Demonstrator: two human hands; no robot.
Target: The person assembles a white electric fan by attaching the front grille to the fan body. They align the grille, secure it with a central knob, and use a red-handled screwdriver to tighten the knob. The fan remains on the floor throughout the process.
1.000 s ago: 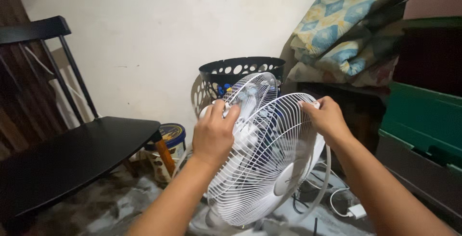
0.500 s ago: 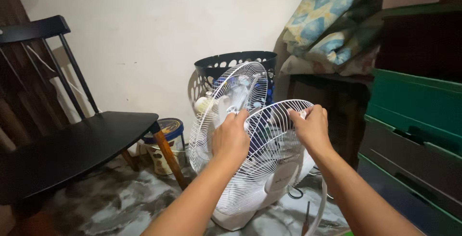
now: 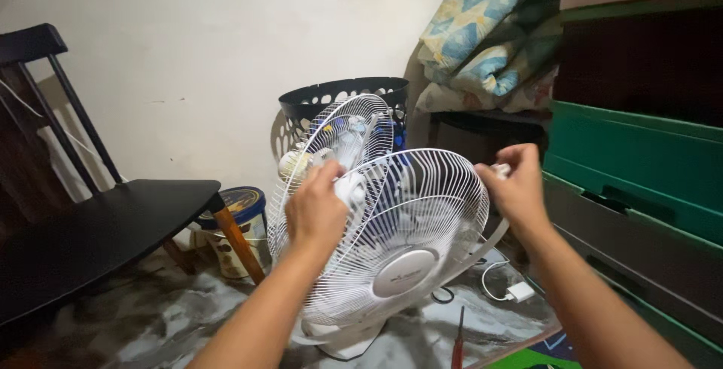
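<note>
A white fan stands on the floor with its rear wire grille (image 3: 343, 132) and blades still on the body. Its round front grille (image 3: 407, 233) is tilted away from the fan, its centre badge facing me. My left hand (image 3: 316, 211) grips the grille's upper left rim. At the upper right rim, my right hand (image 3: 520, 188) closes on the edge, near the loose white rim ring (image 3: 482, 245) hanging around the grille.
A black chair (image 3: 113, 218) stands at the left, a round tin (image 3: 241, 218) under its corner. A black perforated basket (image 3: 339, 98) sits behind the fan. Green and dark drawers (image 3: 633, 158) fill the right, folded bedding (image 3: 489, 38) above. A screwdriver (image 3: 457, 343), cable and white plug (image 3: 520, 291) lie on the floor.
The front grille has swung further off the fan and now faces me more squarely. Both hands moved apart along its rim, and the view shifted left.
</note>
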